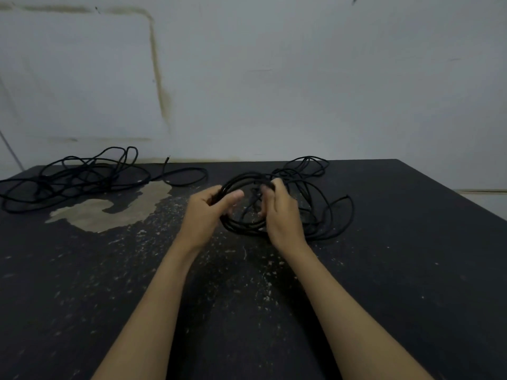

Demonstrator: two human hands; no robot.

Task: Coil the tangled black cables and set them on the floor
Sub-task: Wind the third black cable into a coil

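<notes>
Black, worn and speckled with pale chips, a wide flat table [384, 270] fills the lower half of the head view, its near edge cut off by the bottom of the picture. Two bare forearms reach forward from the bottom edge towards the middle of the table.

The left hand [208, 209] is curled round the left side of a partly wound coil of thin black cable [247, 223], thumb stretched across the top of the strands. The right hand [279, 212] grips the right side of the same coil, fingers bent over the upper strands. The fingertips of both hands are blurred, so exactly how many strands each one holds is hard to make out. The coil seems to sit low over the table; whether its bottom touches the surface cannot be told.

Loose loops of the same black cable [329, 204] trail to the right and behind the hands, lying on the table and blending into its dark top.

Well apart, at the far left corner, a second tangled heap of black cable [74, 179] lies on the table, its left side cut off by the picture's edge. Beside it a large pale patch of bare surface [109, 209] shows where the black coating is gone.

Behind stands a stained grey-white wall [301, 78].
</notes>
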